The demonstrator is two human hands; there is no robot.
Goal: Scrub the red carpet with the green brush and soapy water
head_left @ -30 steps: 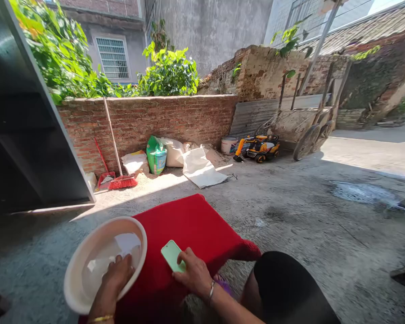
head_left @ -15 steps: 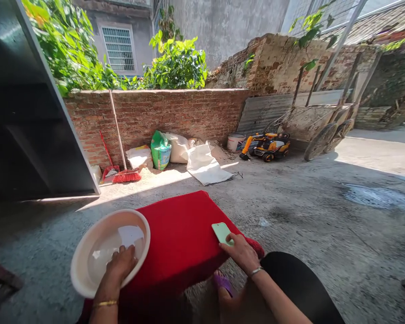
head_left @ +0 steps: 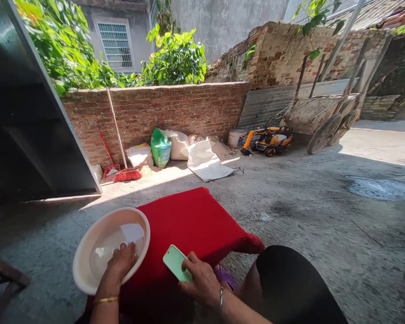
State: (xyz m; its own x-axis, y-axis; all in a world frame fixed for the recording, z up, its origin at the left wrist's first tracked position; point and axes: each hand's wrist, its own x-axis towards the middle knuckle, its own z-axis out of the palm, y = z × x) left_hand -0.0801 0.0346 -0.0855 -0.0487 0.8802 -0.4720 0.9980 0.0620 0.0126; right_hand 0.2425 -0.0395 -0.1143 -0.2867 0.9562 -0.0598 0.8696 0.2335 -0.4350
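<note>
My right hand [head_left: 202, 280] is closed around the lower end of a light green phone [head_left: 175, 263]. The phone is tilted above the near part of the red-covered table [head_left: 185, 220]. On the table's left side stands a pale pink basin [head_left: 79, 261] with clear water [head_left: 116, 236] in it. My left hand [head_left: 121, 263] is inside the basin, fingers bent down at the water. Its fingertips are hidden, and whatever they may hold cannot be made out. A bright patch shows on the water beside them.
Beyond the table, a white sack [head_left: 209, 162], a green bag [head_left: 161, 148] and a red broom [head_left: 127, 174] lie along a brick wall [head_left: 195, 105]. Farther right are a toy excavator [head_left: 270, 141] and a wheeled cart [head_left: 327, 121]. A dark metal door [head_left: 30, 135] stands left.
My right hand has carried the phone left and toward me, from the table's right side closer to the basin. My left hand remains in the basin. The view has shifted slightly.
</note>
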